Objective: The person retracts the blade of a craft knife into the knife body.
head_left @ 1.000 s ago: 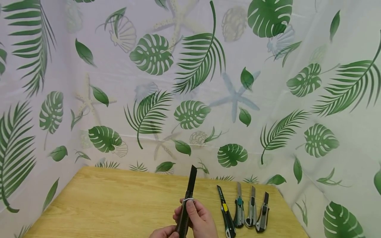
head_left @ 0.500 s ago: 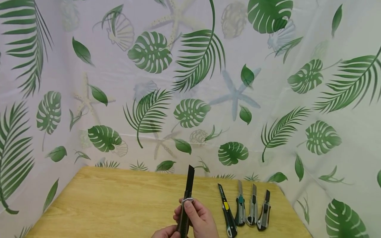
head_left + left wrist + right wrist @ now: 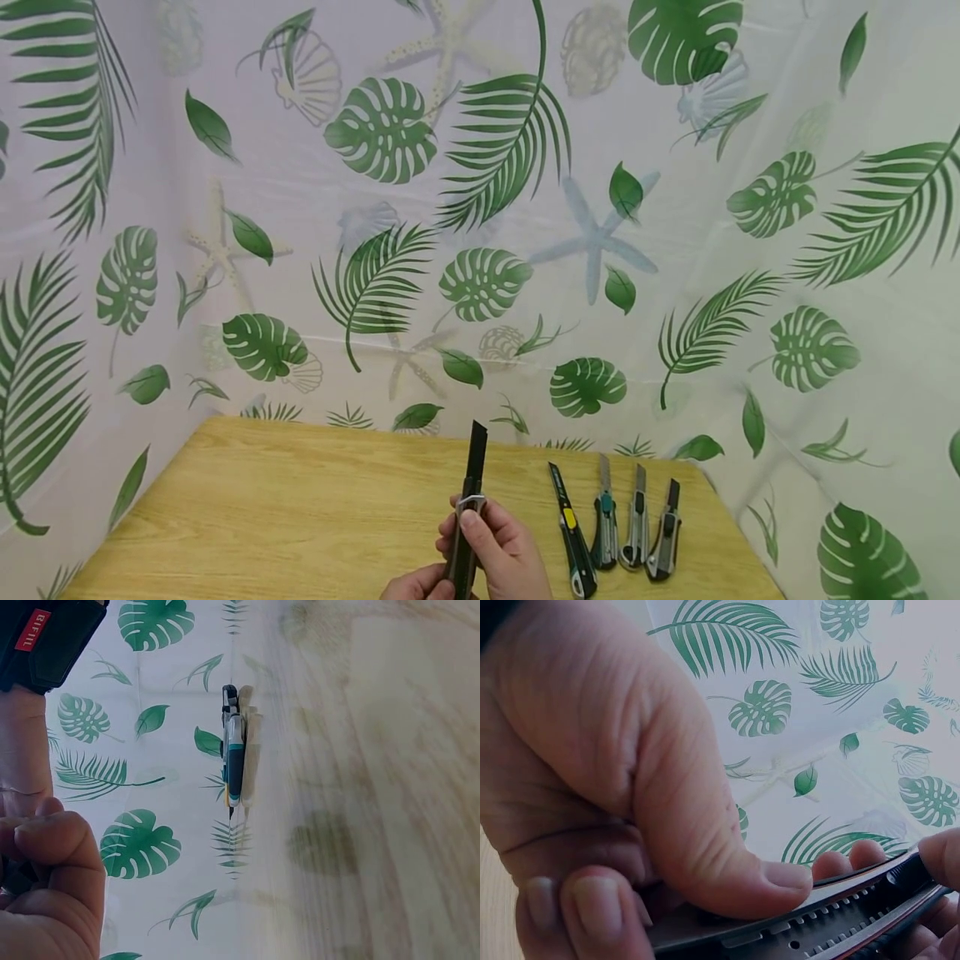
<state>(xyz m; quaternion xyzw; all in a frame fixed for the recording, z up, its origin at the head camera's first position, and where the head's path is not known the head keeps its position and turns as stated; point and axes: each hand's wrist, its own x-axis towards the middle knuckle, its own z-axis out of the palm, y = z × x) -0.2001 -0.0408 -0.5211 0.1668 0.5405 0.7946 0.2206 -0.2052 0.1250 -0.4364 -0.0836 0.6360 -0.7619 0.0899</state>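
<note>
A black utility knife [image 3: 469,508] stands almost upright above the near edge of the wooden table [image 3: 285,508], its dark blade pushed out at the top. My right hand [image 3: 497,552] grips its handle, thumb pressed on the slider; the right wrist view shows the thumb [image 3: 705,825] on the knife's notched rail [image 3: 832,919]. My left hand [image 3: 420,586] holds the bottom of the handle at the frame's lower edge. In the left wrist view only curled fingers [image 3: 52,877] show.
Several more utility knives lie side by side on the table to the right: a black and yellow one [image 3: 570,533], a teal one [image 3: 603,525], two grey ones [image 3: 636,525] [image 3: 664,533]. A leaf-print curtain [image 3: 480,208] closes in the table on three sides.
The blade stands slightly shorter above my right hand than one second ago. Both hands stay in place.
</note>
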